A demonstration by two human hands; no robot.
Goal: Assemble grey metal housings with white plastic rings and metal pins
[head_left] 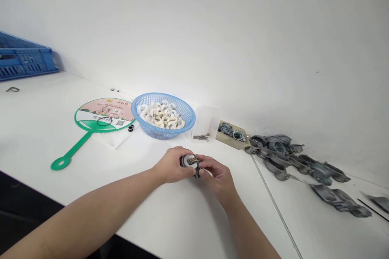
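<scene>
Both of my hands meet over the white table (pixel 45 129) just in front of me. My left hand (pixel 172 166) is closed around a small round grey metal part (pixel 189 160) with a pale insert showing on top. My right hand (pixel 217 176) pinches the same part from the right side, fingers curled against it. A light blue plastic basket (pixel 182 109) holding several white curved ring pieces (pixel 161 115) stands just beyond my hands.
A green hand fan (pixel 100 117) lies left of the basket. A clear tray (pixel 205 123) with small pins and a cardboard box (pixel 232 133) of metal bits sit right of it. Grey metal castings (pixel 291 158) trail along the wall. A blue crate (pixel 21 58) stands far left.
</scene>
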